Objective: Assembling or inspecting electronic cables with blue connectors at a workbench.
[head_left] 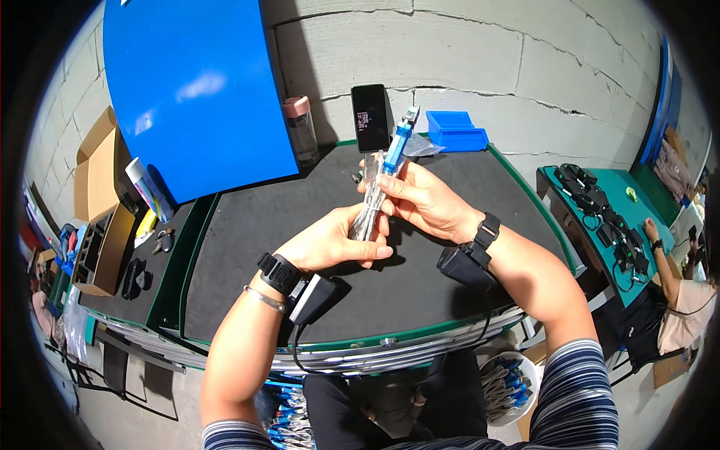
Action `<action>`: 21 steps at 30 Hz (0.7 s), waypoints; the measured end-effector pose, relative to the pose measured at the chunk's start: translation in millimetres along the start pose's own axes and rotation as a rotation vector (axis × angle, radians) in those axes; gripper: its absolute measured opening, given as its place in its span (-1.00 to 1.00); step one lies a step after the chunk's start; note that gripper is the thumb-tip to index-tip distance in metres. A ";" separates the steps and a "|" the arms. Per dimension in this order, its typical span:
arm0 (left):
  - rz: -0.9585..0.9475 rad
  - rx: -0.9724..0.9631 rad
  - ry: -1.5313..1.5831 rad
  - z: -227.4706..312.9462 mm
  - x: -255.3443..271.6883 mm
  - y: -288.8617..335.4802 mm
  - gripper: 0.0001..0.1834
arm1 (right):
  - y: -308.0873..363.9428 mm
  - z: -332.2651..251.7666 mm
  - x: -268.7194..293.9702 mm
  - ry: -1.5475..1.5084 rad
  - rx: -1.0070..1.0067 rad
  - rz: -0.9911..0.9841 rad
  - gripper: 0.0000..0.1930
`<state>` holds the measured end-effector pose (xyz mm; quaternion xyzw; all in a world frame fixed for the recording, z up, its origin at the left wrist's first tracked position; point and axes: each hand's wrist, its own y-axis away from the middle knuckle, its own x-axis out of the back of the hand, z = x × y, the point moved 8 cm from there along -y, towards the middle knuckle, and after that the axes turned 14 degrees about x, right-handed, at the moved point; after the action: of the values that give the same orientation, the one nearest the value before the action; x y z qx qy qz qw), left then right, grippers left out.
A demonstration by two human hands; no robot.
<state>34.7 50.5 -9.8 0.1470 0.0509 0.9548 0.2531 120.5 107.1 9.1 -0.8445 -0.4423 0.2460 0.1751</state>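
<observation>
Over the middle of the dark mat, both my hands are closed on a bundled grey cable (367, 219). A translucent blue connector (396, 152) with a pale, greenish tip sticks up from its upper end. My left hand (328, 241) grips the lower part, thumb lying across the front. My right hand (431, 201) pinches the bundle higher up, just below the blue connector. A clear plug end (370, 166) shows beside the fingers. Parts of the cable are hidden behind my fingers.
A phone (370, 118), a pink-lidded bottle (301, 131) and a blue bin (456, 132) stand along the back edge. At left are a blue panel (199, 90), a spray can (148, 189) and a cardboard box (101, 210). A white bucket (534, 375) of cables sits below. Another person's hand (651, 227) is far right.
</observation>
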 end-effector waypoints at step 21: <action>0.191 0.113 0.054 -15.2 20.9 -5.4 -0.70 | -4.5 -9.7 30.5 0.443 0.385 0.181 -0.57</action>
<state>15.2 65.3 -19.8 0.1395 0.0970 0.9738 0.1510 138.0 134.2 11.3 -0.8648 -0.2617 0.1494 0.4015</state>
